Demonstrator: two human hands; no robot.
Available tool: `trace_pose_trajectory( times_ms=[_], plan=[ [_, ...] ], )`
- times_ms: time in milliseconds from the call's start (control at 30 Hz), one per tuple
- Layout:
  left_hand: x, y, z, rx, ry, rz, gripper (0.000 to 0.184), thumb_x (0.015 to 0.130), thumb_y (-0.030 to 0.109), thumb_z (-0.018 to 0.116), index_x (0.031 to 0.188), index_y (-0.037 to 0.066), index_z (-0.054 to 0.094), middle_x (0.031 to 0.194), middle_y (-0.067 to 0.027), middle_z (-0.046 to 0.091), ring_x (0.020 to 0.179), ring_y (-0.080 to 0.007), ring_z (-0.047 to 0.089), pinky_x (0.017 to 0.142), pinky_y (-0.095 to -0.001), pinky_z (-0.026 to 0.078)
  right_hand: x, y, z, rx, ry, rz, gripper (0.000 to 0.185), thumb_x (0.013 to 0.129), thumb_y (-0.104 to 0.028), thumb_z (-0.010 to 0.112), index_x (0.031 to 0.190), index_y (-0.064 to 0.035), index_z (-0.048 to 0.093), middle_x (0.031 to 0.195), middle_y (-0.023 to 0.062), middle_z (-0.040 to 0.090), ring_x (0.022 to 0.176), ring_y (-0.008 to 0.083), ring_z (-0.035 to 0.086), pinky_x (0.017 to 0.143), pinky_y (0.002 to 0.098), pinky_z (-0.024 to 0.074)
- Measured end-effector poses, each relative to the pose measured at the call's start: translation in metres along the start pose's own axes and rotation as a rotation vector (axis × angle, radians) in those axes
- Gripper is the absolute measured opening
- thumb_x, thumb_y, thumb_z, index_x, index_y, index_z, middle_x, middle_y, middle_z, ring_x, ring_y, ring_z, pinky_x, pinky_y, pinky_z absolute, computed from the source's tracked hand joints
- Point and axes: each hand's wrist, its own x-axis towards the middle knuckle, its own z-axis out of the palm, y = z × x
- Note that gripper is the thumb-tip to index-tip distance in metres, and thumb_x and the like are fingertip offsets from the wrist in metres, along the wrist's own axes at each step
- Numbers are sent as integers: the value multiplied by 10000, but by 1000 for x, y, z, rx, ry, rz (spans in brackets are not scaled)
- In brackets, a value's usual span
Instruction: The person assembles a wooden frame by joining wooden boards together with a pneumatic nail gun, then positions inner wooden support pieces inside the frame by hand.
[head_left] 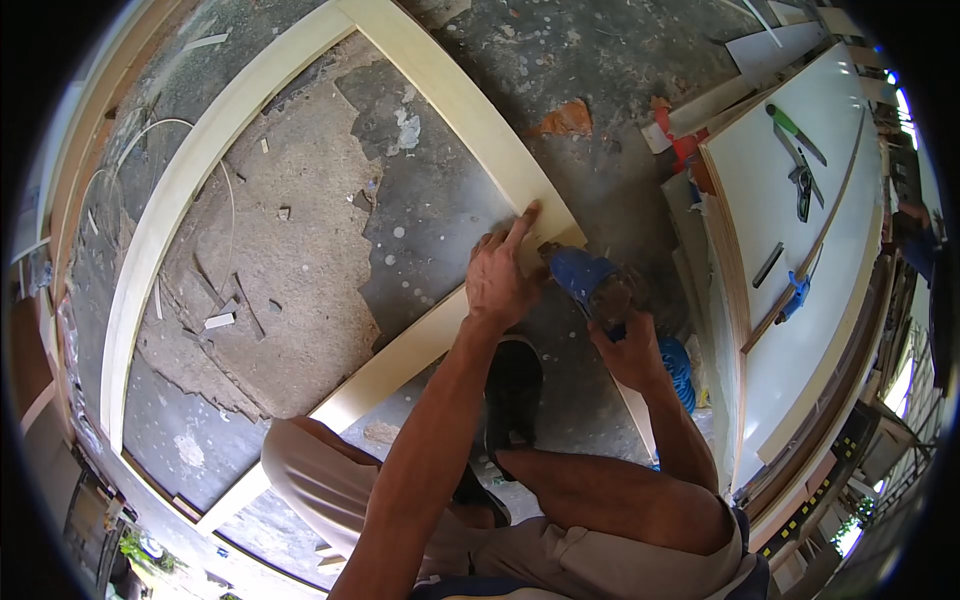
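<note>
A pale wooden frame (455, 95) lies on the floor, its rails meeting at a corner in front of me. My left hand (503, 268) presses down on that corner, index finger stretched along the wood and the other fingers partly bent. In my right hand (630, 350) is a blue power tool (580, 272), its front end against or very close to the corner's edge. The exact kind of tool is unclear, and my fingers hide part of its body. Hazy, dust-like blur surrounds the corner. My shoe (513, 385) is just below the joint.
On the right, a white panel (790, 230) carries a green-handled tool (785, 122), a dark bar (768, 265) and a blue clamp-like item (797, 297). A blue coil (678, 372) lies beside my right forearm. Scraps (220, 320) litter the rough floor inside the frame.
</note>
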Motion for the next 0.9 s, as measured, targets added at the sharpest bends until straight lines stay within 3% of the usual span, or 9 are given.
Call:
trace_pose_trajectory(
  times_ms=[100,167,200,467,700,767,833,900],
  plan=[
    [0,0,0,2,-5,1,792,741,124,805,1453,219,472,1205,-147,665,1116,-388,602,989,-460,479,0,-1,-1,2,-10,13,267,783,-149,748,836,92,643,647,245,616,619,374,679,566,393,487],
    [1,0,-1,2,-4,4,796,740,123,805,1455,221,468,1207,-147,664,1116,-389,602,992,-461,477,-1,-1,-1,-46,-46,60,189,838,-133,716,893,41,666,737,201,676,657,267,685,621,380,494],
    [1,0,-1,11,-16,-4,802,740,124,805,1459,222,463,1208,-147,664,1116,-389,602,994,-460,475,-1,-3,-2,-46,-45,59,189,838,-133,716,893,41,666,737,201,676,657,267,685,621,380,494],
    [0,1,-1,33,-15,1,811,740,135,805,1467,223,456,1205,-148,665,1116,-386,600,994,-455,474,-1,-6,0,6,3,-22,174,834,-128,715,889,30,669,770,201,685,723,324,707,655,377,511],
    [1,-2,2,8,-32,-2,850,738,153,813,1491,233,427,1193,-153,656,1137,-379,588,1013,-457,451,-1,1,-2,-19,-22,-32,174,827,-114,706,922,28,673,823,202,702,769,321,717,701,378,522],
    [1,-1,3,-9,-54,-21,906,732,173,830,1518,259,390,1193,-154,645,1166,-369,574,1034,-461,426,0,3,-3,-22,-39,-3,280,766,-99,744,1005,35,687,851,269,681,874,433,684,721,412,537],
    [1,0,-1,21,-30,11,806,741,141,801,1468,191,457,1180,-170,667,1076,-391,610,966,-452,485,-3,-5,-5,15,2,-41,281,762,-100,738,1010,25,693,858,263,686,883,435,682,732,411,539],
    [1,0,-2,20,-24,22,812,736,143,808,1467,188,457,1181,-171,666,1072,-392,611,960,-456,486,-8,-4,-6,55,37,-79,282,759,-101,733,1014,15,699,864,256,692,892,436,679,743,409,541]
  ],
)
